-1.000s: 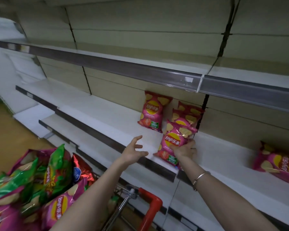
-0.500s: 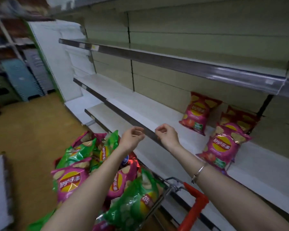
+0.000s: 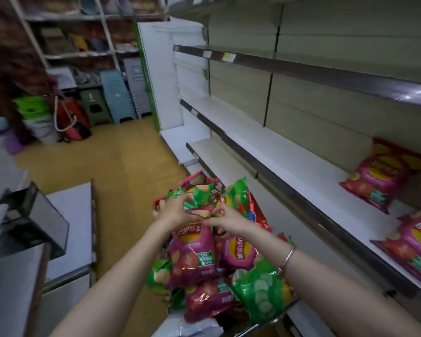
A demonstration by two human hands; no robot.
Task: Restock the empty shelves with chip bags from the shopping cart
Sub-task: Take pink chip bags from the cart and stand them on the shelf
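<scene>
- Left hand (image 3: 173, 211) and right hand (image 3: 225, 218), fingers pinching the pink bag (image 3: 192, 251) by its top edge.
- Over the cart's heap (green bags (image 3: 260, 288) too).
- Pink bags on shelf (image 3: 277, 154), right.

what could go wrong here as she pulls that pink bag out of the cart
1. Both hands, left hand and right hand, pinch only the top edge of the pink bag; the seal could tear or the bag could slip.
2. The cart's pile is heaped and loose, so lifting this bag may drag the green bag at the near rim over the side.
3. The bags on the shelf stand near its front edge; the next one could knock one off.
</scene>
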